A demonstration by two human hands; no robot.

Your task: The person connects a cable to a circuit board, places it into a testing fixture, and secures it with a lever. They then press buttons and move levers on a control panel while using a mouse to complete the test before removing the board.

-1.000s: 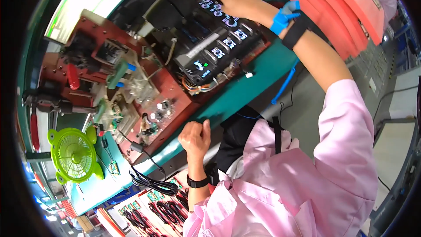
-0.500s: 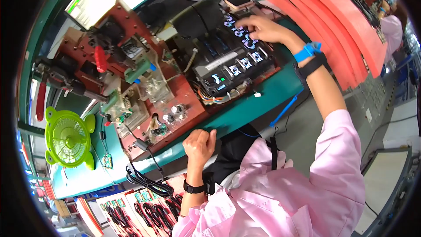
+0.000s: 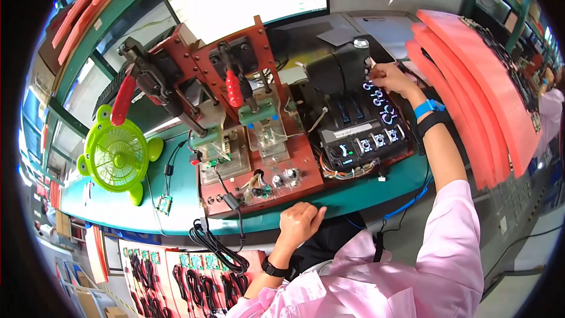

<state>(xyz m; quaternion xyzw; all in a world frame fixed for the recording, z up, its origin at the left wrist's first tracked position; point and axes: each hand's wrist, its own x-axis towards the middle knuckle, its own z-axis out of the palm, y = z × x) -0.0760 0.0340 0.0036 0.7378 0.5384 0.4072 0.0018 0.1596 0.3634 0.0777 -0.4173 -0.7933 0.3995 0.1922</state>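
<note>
My right hand (image 3: 392, 79) reaches over the far right end of a black control panel (image 3: 365, 126) with rings of light and lit square switches. Its thumb and forefinger come together at a small control there; the fingertips partly hide which one. A blue band and a black band circle that wrist. My left hand (image 3: 299, 222) is curled into a loose fist with the thumb out to the side, at the front edge of the green bench (image 3: 347, 200). Nothing shows in it. Just beyond stands a red-brown test fixture (image 3: 265, 194) with red-handled toggle clamps (image 3: 234, 89) over green boards.
A green fan (image 3: 119, 158) and a small circuit board (image 3: 164, 204) are on the bench at left. Pink foam sheets (image 3: 465, 100) are stacked at right. A monitor (image 3: 247, 0) stands behind. Boards with black cables (image 3: 203, 285) lie on foam below the front edge, beside a hanging cable coil (image 3: 215, 247).
The head view has shifted, so the bench appears lower and further right. My right hand has gone from the panel's ringed controls to its far end. My left hand remains curled by the edge.
</note>
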